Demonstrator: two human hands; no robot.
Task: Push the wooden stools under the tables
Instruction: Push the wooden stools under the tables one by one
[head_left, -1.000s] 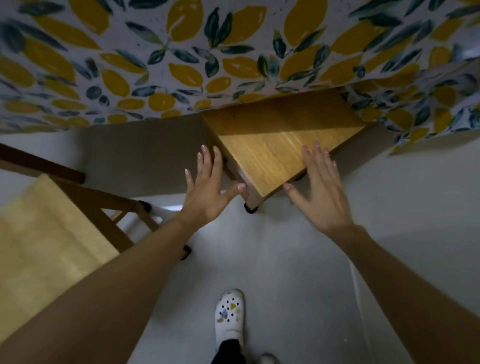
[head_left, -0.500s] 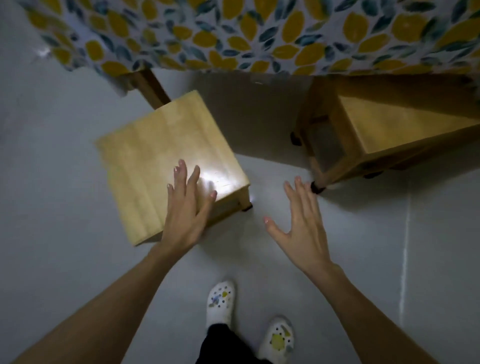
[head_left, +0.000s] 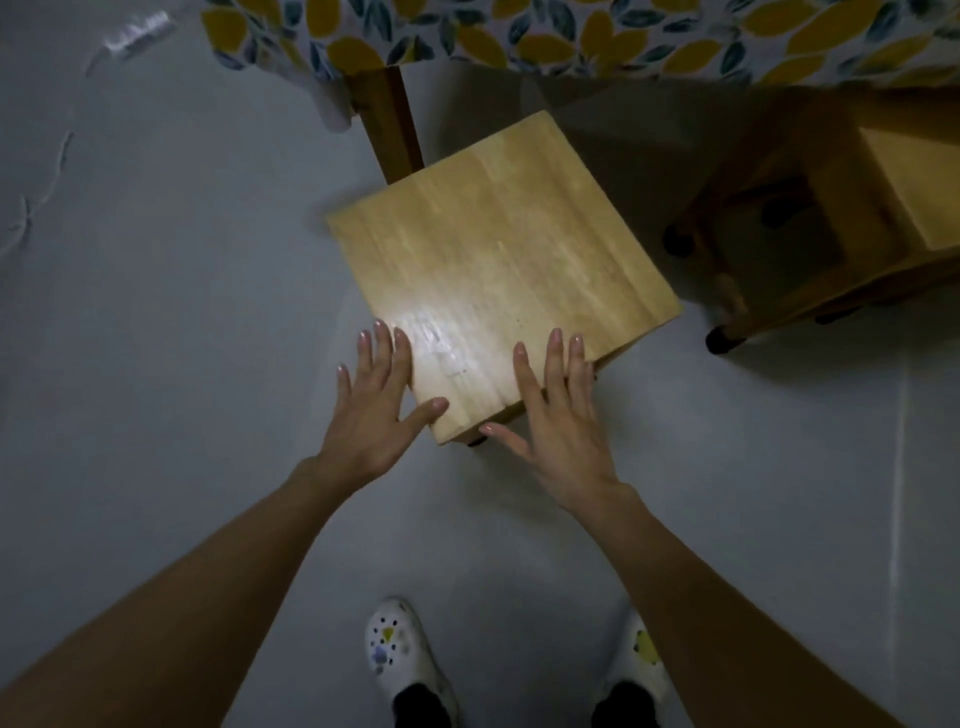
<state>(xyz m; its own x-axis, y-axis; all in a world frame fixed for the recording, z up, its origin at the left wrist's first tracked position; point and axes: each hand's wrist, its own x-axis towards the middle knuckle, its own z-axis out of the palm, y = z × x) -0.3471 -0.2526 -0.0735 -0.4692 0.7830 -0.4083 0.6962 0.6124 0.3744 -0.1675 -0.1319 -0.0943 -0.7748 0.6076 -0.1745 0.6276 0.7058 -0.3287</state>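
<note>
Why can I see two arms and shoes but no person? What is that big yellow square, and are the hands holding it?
The camera sits on the person's head and looks down, so you see what they see: their own arms and their white shoes on the grey floor. There is no machine here, just bare hands. The yellow square is the seat of a wooden stool, seen from above. The left hand and the right hand are open, fingers spread. They close no grip on it; they lie at its near corner, ready to push. Above is a table with a leafy yellow tablecloth and a wooden table leg. On the right, a second stool is tucked partly under the cloth.
</note>
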